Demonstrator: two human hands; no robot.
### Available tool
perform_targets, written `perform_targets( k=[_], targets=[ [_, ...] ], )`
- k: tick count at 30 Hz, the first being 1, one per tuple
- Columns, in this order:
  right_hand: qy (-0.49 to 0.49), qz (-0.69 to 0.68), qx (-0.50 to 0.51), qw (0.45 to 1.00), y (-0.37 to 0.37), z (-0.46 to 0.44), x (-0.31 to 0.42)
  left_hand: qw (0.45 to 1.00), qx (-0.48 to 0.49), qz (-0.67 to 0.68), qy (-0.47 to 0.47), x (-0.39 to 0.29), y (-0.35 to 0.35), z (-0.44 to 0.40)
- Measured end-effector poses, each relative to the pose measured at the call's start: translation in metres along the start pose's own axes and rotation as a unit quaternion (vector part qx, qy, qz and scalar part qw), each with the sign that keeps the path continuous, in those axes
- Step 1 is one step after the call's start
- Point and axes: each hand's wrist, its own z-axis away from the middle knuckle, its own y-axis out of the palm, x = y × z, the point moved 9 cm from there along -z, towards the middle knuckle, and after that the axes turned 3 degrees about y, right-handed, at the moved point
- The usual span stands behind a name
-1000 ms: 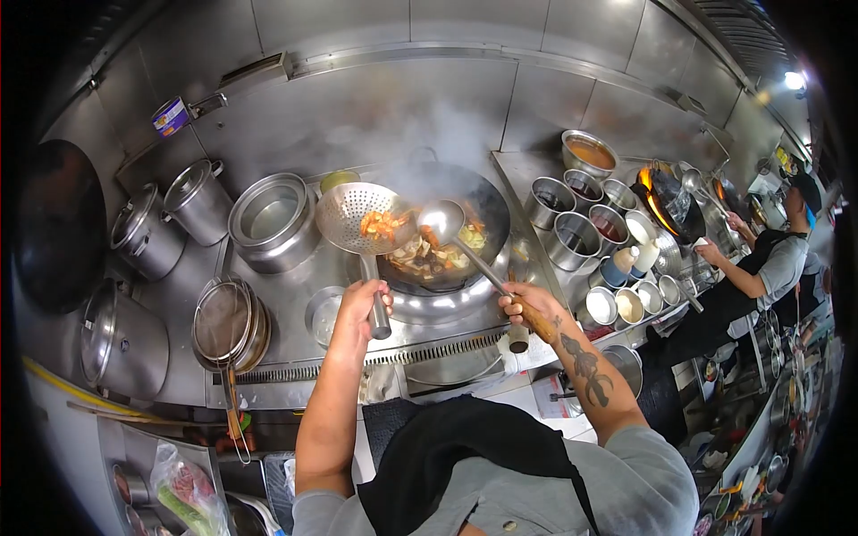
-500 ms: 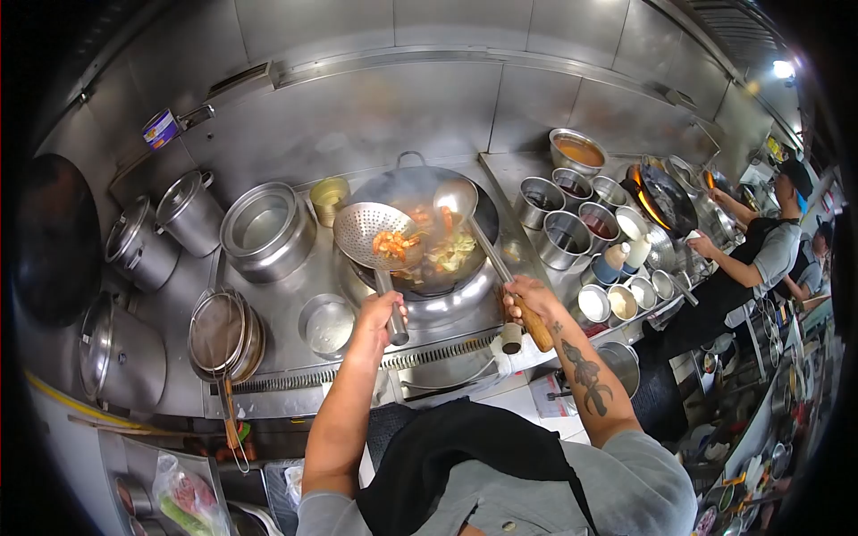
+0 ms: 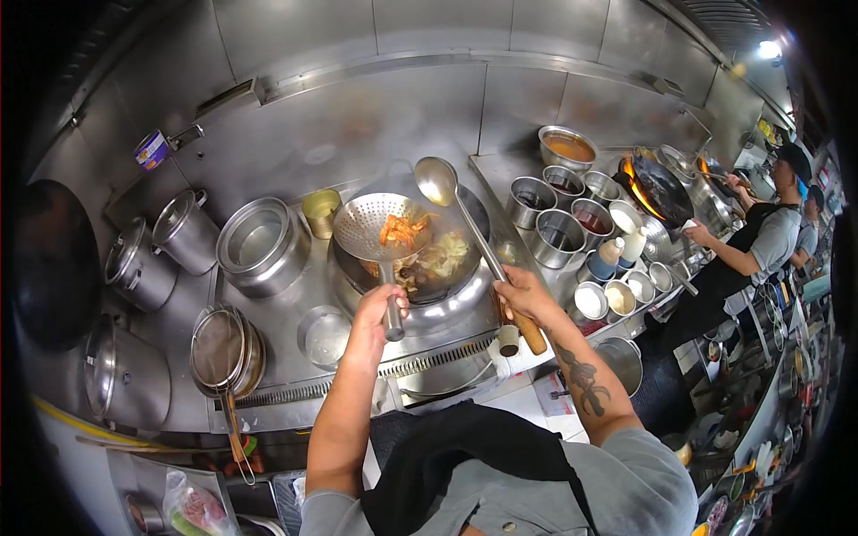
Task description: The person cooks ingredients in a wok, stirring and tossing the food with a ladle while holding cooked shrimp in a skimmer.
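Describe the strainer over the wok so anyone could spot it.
Find the large wok near the picture's centre. Over its left side, the left hand holds the strainer, orange food inside. Unlike the mesh strainer further left, its bowl has punched holes.

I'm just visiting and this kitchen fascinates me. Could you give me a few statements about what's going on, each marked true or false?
1. The left hand grips a perforated strainer by its handle. True.
2. The right hand holds a ladle by its wooden grip. True.
3. The strainer is empty. False: orange pieces of food lie in it.
4. The ladle's bowl is sunk deep in the food. False: it shows near the far edge of the wok, away from the food.
5. Flames show at another wok farther right. True.
6. Nobody else is in view. False: another person stands at the right.
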Motion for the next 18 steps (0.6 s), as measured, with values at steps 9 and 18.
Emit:
perform_targets(
  k=[9,18],
  targets=[
    [0.056,-0.025,-0.005,0.998,-0.003,-0.026,-0.052,0.982,0.096,0.150,-0.056,-0.040,0.019,0.017],
    [0.041,0.123,0.016,0.991,0.031,-0.066,-0.031,0.990,0.085,0.108,-0.027,-0.053,0.019,0.017]
  ],
)
